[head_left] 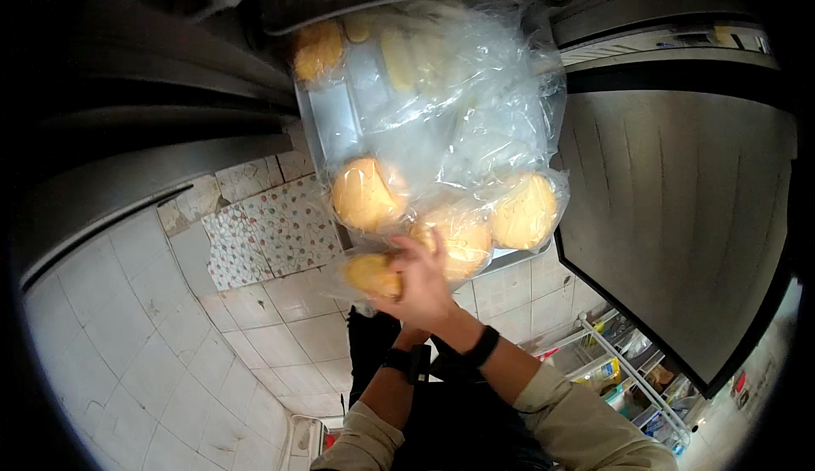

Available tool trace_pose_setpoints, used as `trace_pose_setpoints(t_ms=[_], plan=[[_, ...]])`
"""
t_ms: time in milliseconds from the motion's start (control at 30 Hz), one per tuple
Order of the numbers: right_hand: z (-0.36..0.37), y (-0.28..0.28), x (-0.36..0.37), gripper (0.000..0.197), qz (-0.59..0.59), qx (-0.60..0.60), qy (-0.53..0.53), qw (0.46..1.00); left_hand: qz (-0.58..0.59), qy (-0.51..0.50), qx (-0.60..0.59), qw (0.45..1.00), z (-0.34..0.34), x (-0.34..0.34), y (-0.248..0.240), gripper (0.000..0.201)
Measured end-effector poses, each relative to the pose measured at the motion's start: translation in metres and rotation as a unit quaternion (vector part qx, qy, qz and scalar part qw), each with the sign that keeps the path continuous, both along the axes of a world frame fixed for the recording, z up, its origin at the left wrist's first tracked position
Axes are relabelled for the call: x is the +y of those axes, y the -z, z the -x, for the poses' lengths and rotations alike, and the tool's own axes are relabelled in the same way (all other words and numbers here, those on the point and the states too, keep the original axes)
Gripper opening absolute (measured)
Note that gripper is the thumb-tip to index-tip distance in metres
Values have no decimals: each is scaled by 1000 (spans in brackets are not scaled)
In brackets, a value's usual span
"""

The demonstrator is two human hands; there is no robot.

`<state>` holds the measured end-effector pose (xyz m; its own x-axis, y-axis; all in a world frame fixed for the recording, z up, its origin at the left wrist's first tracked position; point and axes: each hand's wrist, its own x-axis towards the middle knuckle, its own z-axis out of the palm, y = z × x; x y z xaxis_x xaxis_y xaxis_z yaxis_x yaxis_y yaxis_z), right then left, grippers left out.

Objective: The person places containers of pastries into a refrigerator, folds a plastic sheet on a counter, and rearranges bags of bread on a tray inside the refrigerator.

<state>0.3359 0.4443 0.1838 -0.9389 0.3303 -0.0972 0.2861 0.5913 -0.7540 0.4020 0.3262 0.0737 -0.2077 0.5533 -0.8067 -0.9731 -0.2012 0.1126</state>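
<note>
Just in front of my body, my right hand (422, 286) is closed round a golden bun (373, 276) wrapped in clear plastic. My left wrist passes under my right hand; the fingers of that left hand are hidden, so its grip cannot be made out. Right beyond my hands is a metal tray (319, 134). Along its near side lie more round golden buns in clear bags: one at the left (368, 194), one in the middle (465, 246) and one at the right (524, 211). A crinkled clear plastic sheet (488, 98) covers much of the tray.
Another golden bun (319, 49) sits in the tray's far left corner. To the right stands a large dark-edged panel (671, 208), like an open door. A wire rack (632, 373) with packets is at the lower right. White tiles (110, 327) lie to the left.
</note>
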Motion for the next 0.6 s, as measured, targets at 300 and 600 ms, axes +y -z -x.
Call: trace_pose_setpoints(t_ms=[300, 600], plan=[[17, 11, 196, 76, 235, 40, 458, 857, -39, -53, -38, 997, 19, 16, -7, 40], [-148, -59, 127, 16, 82, 37, 402, 911, -65, -184, -33, 980, 127, 103, -12, 47]])
